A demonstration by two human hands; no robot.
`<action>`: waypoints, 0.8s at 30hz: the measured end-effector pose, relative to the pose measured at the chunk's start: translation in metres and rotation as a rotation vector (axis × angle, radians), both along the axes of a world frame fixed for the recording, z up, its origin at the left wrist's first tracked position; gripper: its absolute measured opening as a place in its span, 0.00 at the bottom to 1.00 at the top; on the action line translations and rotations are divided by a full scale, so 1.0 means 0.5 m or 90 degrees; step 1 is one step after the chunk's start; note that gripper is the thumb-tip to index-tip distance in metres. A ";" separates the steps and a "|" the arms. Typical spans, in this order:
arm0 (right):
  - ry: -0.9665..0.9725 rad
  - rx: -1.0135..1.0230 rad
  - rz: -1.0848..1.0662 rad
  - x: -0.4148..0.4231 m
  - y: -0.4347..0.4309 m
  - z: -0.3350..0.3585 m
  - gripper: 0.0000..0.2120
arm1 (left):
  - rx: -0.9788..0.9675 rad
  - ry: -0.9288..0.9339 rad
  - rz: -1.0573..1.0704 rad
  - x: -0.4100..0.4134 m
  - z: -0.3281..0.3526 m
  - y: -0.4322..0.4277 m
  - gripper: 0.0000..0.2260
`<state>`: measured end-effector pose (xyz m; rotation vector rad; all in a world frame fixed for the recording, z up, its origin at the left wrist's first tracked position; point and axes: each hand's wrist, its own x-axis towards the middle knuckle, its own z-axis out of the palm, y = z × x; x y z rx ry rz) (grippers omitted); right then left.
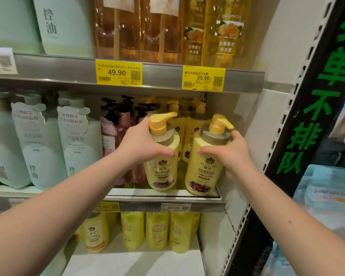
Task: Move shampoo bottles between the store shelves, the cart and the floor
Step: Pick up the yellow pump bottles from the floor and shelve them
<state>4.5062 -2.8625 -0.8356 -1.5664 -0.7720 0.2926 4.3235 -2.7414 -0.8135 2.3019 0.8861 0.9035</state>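
Left hand (142, 144) grips the left yellow pump bottle (162, 156) at its shoulder; right hand (230, 154) likewise clasps the right yellow pump bottle (204, 162); both stand at the middle shelf's (163, 194) front edge, high grips steadying each for one-handed carrying.

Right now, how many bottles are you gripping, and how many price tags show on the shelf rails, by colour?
Yellow pump bottles gripped, one in the left hand, one in the right hand: 2
Yellow price tags: 3
White price tags: 2
Total: 7
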 end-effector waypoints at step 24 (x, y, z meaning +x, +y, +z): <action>-0.128 -0.129 -0.058 0.000 -0.002 -0.180 0.45 | 0.219 0.064 0.105 -0.002 -0.138 -0.019 0.29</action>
